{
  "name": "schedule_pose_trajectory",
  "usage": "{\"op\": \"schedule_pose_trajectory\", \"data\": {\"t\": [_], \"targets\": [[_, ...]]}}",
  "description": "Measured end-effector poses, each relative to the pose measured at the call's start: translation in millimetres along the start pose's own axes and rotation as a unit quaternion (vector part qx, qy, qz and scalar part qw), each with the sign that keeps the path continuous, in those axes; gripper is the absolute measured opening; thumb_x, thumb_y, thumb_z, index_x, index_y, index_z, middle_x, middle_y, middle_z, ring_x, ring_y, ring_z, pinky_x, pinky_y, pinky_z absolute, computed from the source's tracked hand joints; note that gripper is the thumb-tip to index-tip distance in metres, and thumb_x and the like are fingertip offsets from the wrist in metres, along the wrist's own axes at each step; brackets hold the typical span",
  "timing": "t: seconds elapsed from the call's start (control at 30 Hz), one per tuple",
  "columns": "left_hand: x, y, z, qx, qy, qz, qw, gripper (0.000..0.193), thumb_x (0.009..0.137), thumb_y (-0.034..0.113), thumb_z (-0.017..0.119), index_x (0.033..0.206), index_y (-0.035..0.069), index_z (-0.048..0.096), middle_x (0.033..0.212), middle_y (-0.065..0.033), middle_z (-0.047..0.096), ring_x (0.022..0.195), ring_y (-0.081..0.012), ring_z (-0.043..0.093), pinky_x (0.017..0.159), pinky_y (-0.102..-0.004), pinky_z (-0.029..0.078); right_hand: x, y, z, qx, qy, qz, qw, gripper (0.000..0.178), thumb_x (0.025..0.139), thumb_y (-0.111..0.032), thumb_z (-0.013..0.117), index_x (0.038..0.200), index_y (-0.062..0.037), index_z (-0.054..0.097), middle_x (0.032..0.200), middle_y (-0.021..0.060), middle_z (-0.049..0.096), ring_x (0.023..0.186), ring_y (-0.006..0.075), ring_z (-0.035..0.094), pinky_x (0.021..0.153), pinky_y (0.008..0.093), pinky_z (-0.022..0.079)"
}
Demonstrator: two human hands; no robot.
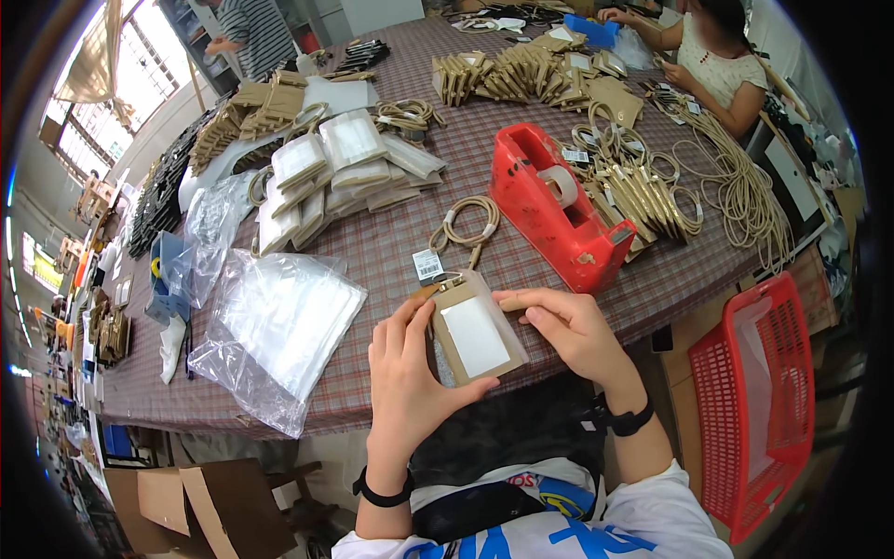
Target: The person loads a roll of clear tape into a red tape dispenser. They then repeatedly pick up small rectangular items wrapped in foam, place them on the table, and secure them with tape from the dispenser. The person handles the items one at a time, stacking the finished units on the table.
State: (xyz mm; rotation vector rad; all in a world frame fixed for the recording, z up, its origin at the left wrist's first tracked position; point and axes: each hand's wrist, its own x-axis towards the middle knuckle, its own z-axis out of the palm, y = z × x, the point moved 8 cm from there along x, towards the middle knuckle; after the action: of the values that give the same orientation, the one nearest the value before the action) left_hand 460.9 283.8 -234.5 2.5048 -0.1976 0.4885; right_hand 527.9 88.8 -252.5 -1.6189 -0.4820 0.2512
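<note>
A flat tan card holder with a white panel point(475, 333) lies in a clear plastic bag point(510, 328) near the table's front edge. My left hand point(402, 368) is closed around its left side, fingers at the far edge and thumb along the near edge. At the bag's right edge, my right hand point(573, 337) has thumb and fingertips drawn together, pinching the plastic. From the holder's far end a coiled tan cord point(463, 222) stretches away over the cloth. Attached there is a small white printed tag point(428, 265).
A red tape dispenser point(559, 210) stands right of the holder. Clear bags point(289, 317) lie left, with bagged holders point(326, 168) behind. Tan holders with cords point(643, 191) lie right. A red basket point(754, 410) stands beside the table. Across it sits a co-worker point(722, 65); another person point(256, 37) stands far left.
</note>
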Motion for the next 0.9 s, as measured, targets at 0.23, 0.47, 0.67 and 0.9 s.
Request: {"op": "schedule_pose_trajectory", "data": {"t": [0.23, 0.47, 0.67, 0.9], "targets": [[-1, 0, 2, 0.004, 0.013, 0.009, 1.0, 0.108, 0.054, 0.038, 0.103, 0.144, -0.003, 0.057, 0.146, -0.018, 0.059, 0.13, -0.0385, 0.055, 0.111, -0.0501, 0.046, -4, -16, 17, -0.34, -0.027, -0.191, 0.92, 0.034, 0.092, -0.006, 0.07, 0.127, -0.0034, 0.072, 0.149, 0.0147, 0.066, 0.142, 0.0363, 0.058, 0.116, 0.0491, 0.045], [-2, -1, 2, 0.006, 0.005, 0.004, 1.0, 0.11, 0.055, 0.04, 0.103, 0.145, -0.004, 0.056, 0.146, -0.019, 0.059, 0.131, -0.0385, 0.055, 0.111, -0.0502, 0.046, -9, -19, 33, -0.373, -0.078, -0.224, 0.897, 0.041, 0.095, -0.013, 0.071, 0.134, -0.0013, 0.065, 0.155, 0.0182, 0.059, 0.144, 0.0379, 0.056, 0.117, 0.0507, 0.044], [-2, -1, 0, -0.005, -0.018, 0.012, 1.0, 0.111, 0.058, 0.045, 0.101, 0.146, -0.004, 0.056, 0.149, -0.0185, 0.058, 0.132, -0.0384, 0.055, 0.114, -0.05, 0.042, -25, -23, 60, -0.432, -0.026, -0.216, 0.875, 0.049, 0.094, -0.01, 0.069, 0.141, 0.0038, 0.06, 0.156, 0.027, 0.055, 0.144, 0.0435, 0.054, 0.119, 0.0526, 0.043], [-24, -23, -29, 0.124, 0.103, -0.137, 0.977, 0.068, 0.084, 0.039, 0.089, 0.132, -0.002, 0.064, 0.134, -0.0193, 0.06, 0.125, -0.0389, 0.054, 0.102, -0.0515, 0.044, -29, -24, 67, -0.468, 0.015, -0.216, 0.857, 0.05, 0.092, -0.011, 0.069, 0.14, 0.0054, 0.062, 0.152, 0.0265, 0.059, 0.141, 0.0409, 0.058, 0.118, 0.0495, 0.044]]}}
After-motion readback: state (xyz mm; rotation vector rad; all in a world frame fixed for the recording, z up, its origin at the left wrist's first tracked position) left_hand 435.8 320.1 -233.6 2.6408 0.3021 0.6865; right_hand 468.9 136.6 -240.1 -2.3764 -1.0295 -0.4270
